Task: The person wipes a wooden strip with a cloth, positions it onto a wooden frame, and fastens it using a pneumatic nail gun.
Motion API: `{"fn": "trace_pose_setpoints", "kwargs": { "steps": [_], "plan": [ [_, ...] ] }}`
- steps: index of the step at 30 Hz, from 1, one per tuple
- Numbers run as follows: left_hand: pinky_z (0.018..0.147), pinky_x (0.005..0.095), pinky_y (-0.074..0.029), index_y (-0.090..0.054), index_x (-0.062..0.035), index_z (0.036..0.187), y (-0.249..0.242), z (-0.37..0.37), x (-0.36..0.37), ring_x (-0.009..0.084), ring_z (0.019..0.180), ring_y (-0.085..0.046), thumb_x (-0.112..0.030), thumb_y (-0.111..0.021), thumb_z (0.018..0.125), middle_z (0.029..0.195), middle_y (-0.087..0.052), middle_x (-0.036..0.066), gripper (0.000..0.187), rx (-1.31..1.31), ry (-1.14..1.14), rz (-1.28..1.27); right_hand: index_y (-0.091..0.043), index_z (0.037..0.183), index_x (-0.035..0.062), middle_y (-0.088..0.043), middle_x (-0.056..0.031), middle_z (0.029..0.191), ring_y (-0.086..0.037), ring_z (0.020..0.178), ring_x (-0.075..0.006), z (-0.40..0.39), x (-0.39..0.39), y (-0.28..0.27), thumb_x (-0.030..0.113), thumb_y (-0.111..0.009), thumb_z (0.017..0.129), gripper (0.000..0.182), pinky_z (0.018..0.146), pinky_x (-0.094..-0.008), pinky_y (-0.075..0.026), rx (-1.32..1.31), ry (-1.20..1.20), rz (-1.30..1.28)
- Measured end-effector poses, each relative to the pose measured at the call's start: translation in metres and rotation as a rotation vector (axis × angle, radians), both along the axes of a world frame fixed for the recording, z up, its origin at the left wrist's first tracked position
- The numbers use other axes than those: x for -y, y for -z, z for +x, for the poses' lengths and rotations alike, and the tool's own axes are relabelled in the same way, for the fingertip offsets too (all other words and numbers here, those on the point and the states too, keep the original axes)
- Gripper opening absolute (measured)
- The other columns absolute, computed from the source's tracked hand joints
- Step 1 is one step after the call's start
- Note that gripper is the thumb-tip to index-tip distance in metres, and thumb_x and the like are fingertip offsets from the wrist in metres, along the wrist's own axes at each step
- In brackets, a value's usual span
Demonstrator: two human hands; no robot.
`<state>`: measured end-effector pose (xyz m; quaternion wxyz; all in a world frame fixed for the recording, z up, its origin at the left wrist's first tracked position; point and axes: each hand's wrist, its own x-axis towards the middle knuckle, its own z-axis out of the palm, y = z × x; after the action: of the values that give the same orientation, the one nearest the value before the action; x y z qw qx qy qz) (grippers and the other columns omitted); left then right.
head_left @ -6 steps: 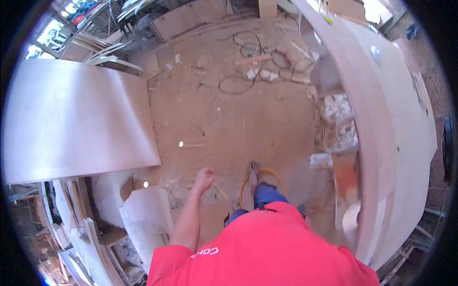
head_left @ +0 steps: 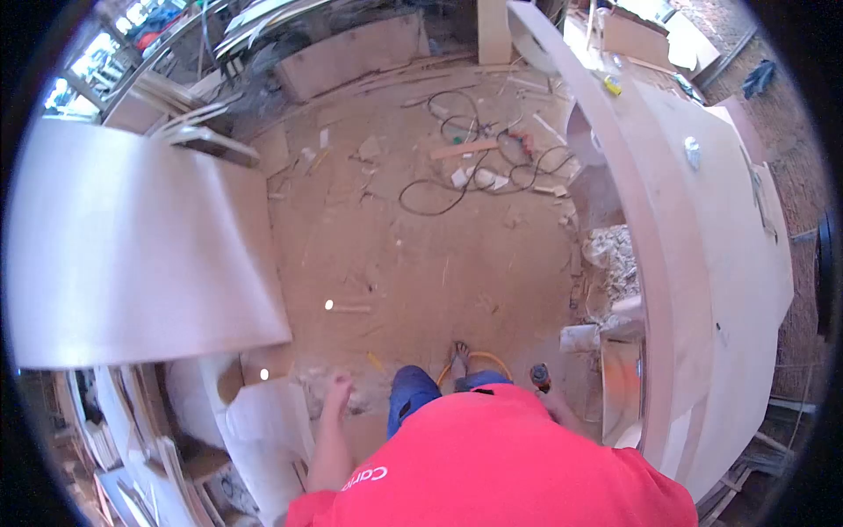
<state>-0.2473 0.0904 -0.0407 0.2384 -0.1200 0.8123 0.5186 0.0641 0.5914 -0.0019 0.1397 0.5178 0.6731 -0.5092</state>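
My left hand (head_left: 340,388) hangs low at my left side, its fingers curled in with nothing showing in them. It is above the dusty floor, near pale panels on the left. At my right side, my right hand (head_left: 551,400) is closed around a dark handheld tool (head_left: 541,378) with an orange-red part. The tool's exact kind is too small to make out. An orange hose (head_left: 492,358) curves around my bare foot on the floor.
A large curved pale panel (head_left: 149,246) stands on the left. On the right is a long curved wooden workpiece (head_left: 676,220). Black cables (head_left: 430,211) and wood scraps lie on the floor (head_left: 421,272) ahead. Stacked boards (head_left: 167,457) stand at lower left.
My left hand has dropped back towards my body. My right hand and the dark tool have come into view on the right. The view has tilted and my legs have shifted.
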Motion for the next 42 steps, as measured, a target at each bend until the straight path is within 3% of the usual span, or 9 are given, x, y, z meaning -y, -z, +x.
{"fn": "trace_pose_setpoints", "kwargs": {
  "steps": [4,10,16,19,25,29,32,36,42],
  "plan": [
    [0.082,0.0395,-0.059,-0.07,-0.009,0.117,0.001,0.002,0.152,0.0257,0.09,-0.07,-0.01,-0.06,0.089,0.103,-0.072,0.014,0.03,0.292,0.099,-0.345,-0.049,0.149,0.0102,-0.069,-0.02,0.122,-0.068,0.112,-0.0347,-0.129,0.023,0.004,0.019,-0.069,0.093,0.06,0.099,-0.0433,-0.051,0.031,-0.179,0.195],
    [0.085,0.0394,-0.057,-0.07,-0.0039,0.118,-0.002,-0.096,0.152,0.0274,0.094,-0.07,-0.016,-0.061,0.091,0.106,-0.073,0.016,0.031,0.389,0.276,-0.476,-0.051,0.145,0.008,-0.065,-0.0238,0.133,-0.063,0.124,-0.0398,-0.267,0.015,0.0,0.023,-0.073,0.087,0.063,0.103,-0.0446,-0.05,0.078,-0.113,0.204],
    [0.088,0.0394,-0.056,-0.07,0.0013,0.118,0.0,-0.326,0.131,0.0291,0.098,-0.07,-0.022,-0.062,0.093,0.108,-0.074,0.018,0.035,0.24,0.27,-0.401,-0.06,0.136,0.0066,-0.071,-0.0209,0.122,-0.069,0.113,-0.0362,-0.391,0.02,-0.005,0.026,-0.076,0.082,0.059,0.096,-0.044,-0.053,0.195,-0.063,0.267],
    [0.089,0.0394,-0.055,-0.07,0.0039,0.119,-0.007,-0.49,0.089,0.0299,0.1,-0.07,-0.026,-0.062,0.094,0.109,-0.074,0.019,0.039,0.104,0.172,-0.288,-0.061,0.137,0.008,-0.074,-0.0175,0.12,-0.069,0.114,-0.0327,-0.434,0.009,0.043,0.031,-0.078,0.084,0.061,0.096,-0.043,-0.054,0.233,-0.086,0.116],
    [0.089,0.0386,-0.055,-0.07,0.0056,0.116,-0.041,-0.777,-0.07,0.026,0.1,-0.069,-0.019,-0.071,0.09,0.107,-0.075,0.016,0.036,-0.196,0.169,-0.208,-0.059,0.14,0.0101,-0.075,-0.0123,0.121,-0.069,0.113,-0.0258,-0.58,-0.018,-0.025,0.034,-0.078,0.088,0.061,0.098,-0.0395,-0.053,0.238,-0.057,-0.119],
    [0.085,0.0387,-0.055,-0.07,0.0037,0.107,-0.068,-0.844,-0.183,0.026,0.097,-0.07,-0.012,-0.07,0.089,0.104,-0.075,0.016,0.025,-0.264,0.313,-0.306,-0.058,0.142,0.0104,-0.074,-0.0131,0.123,-0.068,0.113,-0.0265,-0.675,-0.067,-0.006,0.03,-0.078,0.088,0.061,0.098,-0.0397,-0.052,0.201,-0.024,-0.158],
    [0.081,0.0412,-0.054,-0.072,0.0028,0.103,0.008,-0.89,-0.184,0.028,0.092,-0.071,-0.009,-0.062,0.09,0.096,-0.075,0.018,0.02,-0.082,0.394,-0.348,-0.057,0.144,0.0105,-0.073,-0.0137,0.124,-0.068,0.113,-0.0269,-0.765,-0.111,-0.015,0.027,-0.077,0.088,0.061,0.098,-0.0398,-0.052,0.16,0.039,-0.14],
    [0.078,0.0432,-0.055,-0.074,0.0017,0.099,-0.035,-0.93,-0.236,0.0288,0.089,-0.072,-0.013,-0.058,0.091,0.09,-0.074,0.019,0.023,-0.037,0.652,-0.457,-0.056,0.146,0.0108,-0.072,-0.0145,0.126,-0.067,0.113,-0.0276,-0.877,-0.199,-0.037,0.023,-0.076,0.088,0.062,0.098,-0.0399,-0.052,0.084,0.148,-0.042],
    [0.077,0.043,-0.054,-0.074,0.0006,0.101,-0.032,-1.084,-0.319,0.0277,0.088,-0.071,-0.016,-0.059,0.091,0.09,-0.074,0.016,0.025,0.083,0.853,-0.482,-0.048,0.151,0.0096,-0.067,-0.0203,0.132,-0.064,0.12,-0.0332,-0.988,-0.297,0.047,0.017,-0.07,0.092,0.064,0.104,-0.0419,-0.049,-0.169,0.464,0.21]
  ]
}}
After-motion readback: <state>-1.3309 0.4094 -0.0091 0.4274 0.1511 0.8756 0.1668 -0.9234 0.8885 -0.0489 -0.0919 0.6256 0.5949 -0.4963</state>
